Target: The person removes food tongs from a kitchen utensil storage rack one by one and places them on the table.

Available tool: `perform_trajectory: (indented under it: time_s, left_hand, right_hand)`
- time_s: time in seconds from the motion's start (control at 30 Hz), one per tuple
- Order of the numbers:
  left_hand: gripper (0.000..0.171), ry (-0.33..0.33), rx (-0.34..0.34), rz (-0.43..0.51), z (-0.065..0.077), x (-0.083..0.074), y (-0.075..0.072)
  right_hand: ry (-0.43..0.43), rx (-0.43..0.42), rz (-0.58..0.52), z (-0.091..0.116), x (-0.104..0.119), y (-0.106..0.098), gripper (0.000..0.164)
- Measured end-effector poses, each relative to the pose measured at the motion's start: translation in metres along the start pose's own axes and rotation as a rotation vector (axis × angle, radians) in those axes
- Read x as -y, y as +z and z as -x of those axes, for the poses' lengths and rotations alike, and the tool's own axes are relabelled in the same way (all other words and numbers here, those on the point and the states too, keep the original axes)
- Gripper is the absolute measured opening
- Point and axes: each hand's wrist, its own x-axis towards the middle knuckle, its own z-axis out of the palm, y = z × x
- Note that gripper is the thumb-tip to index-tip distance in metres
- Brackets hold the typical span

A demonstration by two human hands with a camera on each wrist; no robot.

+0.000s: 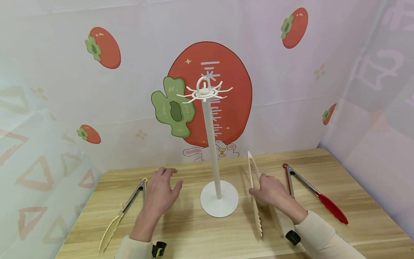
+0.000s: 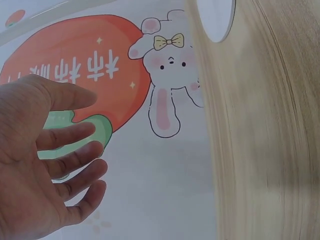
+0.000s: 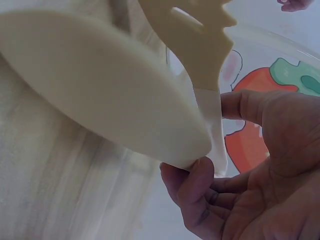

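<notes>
My right hand (image 1: pixel 271 190) grips a pair of cream tongs (image 1: pixel 256 212) right of the white stand, their hinged end up and back. In the right wrist view, the thumb and fingers pinch the two arms; one head (image 3: pixel 110 85) is smooth and rounded, the other (image 3: pixel 197 47) slotted with a toothed edge. Over the table's left side hovers my left hand (image 1: pixel 160 190), holding nothing, its fingers loosely bent in the left wrist view. Beside it lies a pair of metal tongs with pale yellow heads (image 1: pixel 111 230), partly covered by the hand and forearm.
In the middle stands a white rack (image 1: pixel 211 144) with a round base (image 1: pixel 211 207) and several hooks at the top. Red-headed metal tongs (image 1: pixel 333 208) lie at the right. A printed cloth (image 1: pixel 136 82) hangs behind the wooden table (image 1: pixel 187 237).
</notes>
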Motion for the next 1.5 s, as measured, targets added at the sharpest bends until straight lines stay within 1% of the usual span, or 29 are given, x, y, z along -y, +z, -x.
perform_trajectory:
  time_s: [0.17,0.5,0.67,0.83,1.2,1.5]
  left_hand:
    - [0.038,-0.021,0.003,-0.021,0.000,0.003,-0.002]
    - [0.045,-0.030,-0.002,0.007,0.000,0.007,-0.003]
    - [0.046,-0.042,0.009,-0.001,0.001,0.008,-0.002]
    - [0.045,-0.036,-0.006,-0.010,0.002,0.007,-0.001]
    - [0.044,-0.041,-0.005,-0.005,0.002,0.005,-0.004]
    - [0.045,-0.058,0.019,-0.002,0.003,0.004,-0.005]
  right_hand:
    - [0.004,0.010,-0.004,0.001,-0.001,0.002,0.037]
    - [0.010,0.033,-0.003,0.000,-0.006,0.006,0.035]
    - [0.011,0.044,-0.009,-0.001,-0.007,0.008,0.034]
    - [0.013,0.051,-0.006,-0.001,-0.008,0.009,0.034]
    - [0.016,0.061,0.000,-0.001,-0.008,0.012,0.032]
    - [0.016,0.062,0.014,-0.001,-0.010,0.015,0.032]
